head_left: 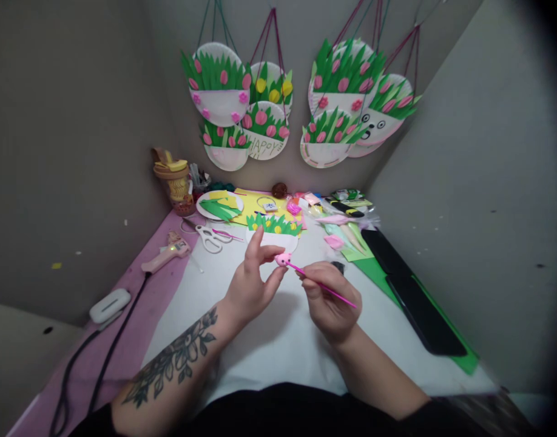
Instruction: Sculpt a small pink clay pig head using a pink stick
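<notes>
Between the thumb and a finger of my left hand [255,276] is a small pink figure [283,259] with dark eye-like dots; its index finger points up. My right hand [332,298] pinches a thin magenta stick [326,286], whose tip meets the front of the pink figure. Both hands are raised over the white table covering [278,346]. Just behind them lies a paper-plate craft [278,243] with green paper grass and yellow flowers, partly hidden by my left fingers.
White-handled scissors [210,238], a pink glue gun [167,256] with a black cord and a white case [110,305] lie left. A black folding device [412,291] lies right. Craft supplies and a cup [173,182] line the back; paper-plate baskets [217,85] hang above.
</notes>
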Tool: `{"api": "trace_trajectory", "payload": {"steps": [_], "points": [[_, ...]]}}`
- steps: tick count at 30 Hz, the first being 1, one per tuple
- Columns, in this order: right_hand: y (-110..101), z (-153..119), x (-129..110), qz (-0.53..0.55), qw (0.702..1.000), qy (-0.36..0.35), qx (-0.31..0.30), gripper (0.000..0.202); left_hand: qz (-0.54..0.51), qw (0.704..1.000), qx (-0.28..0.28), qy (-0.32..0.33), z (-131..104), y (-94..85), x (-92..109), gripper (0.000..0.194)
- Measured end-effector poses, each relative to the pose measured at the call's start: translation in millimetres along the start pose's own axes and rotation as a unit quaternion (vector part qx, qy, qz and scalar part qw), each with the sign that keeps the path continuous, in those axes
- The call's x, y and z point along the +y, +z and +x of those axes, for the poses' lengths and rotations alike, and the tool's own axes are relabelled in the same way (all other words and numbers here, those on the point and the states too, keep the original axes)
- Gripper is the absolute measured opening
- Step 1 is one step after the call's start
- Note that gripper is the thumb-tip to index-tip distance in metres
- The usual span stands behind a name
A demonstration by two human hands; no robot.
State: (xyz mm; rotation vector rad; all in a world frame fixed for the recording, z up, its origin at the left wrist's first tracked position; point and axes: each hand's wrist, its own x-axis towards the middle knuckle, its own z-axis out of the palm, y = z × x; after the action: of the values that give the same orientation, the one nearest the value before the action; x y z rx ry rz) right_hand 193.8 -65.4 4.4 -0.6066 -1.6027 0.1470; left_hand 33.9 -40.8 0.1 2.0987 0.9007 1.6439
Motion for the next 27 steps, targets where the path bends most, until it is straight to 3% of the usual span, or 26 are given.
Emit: {"api": "trace_trajectory", "payload": {"steps": [7,12,27], "points": [[0.2,-0.9,1.1,-0.005,1.0,0.001,0.002,0.025,-0.001,1.0,-0.001,0.0,0.3,-0.3,-0.2,0.087],[-0.1,-2.1,2.4,-0.005,0.999,-0.007,0.043,0.021,-0.009,1.0,0.0,-0.02,1.1,-0.7,1.7,0.089],[-0.1,-2.5,2.0,-0.052,0.997,-0.051,0.016,0.027,-0.028,1.0,0.006,-0.007,0.2,0.4,0.8,0.09]]}}
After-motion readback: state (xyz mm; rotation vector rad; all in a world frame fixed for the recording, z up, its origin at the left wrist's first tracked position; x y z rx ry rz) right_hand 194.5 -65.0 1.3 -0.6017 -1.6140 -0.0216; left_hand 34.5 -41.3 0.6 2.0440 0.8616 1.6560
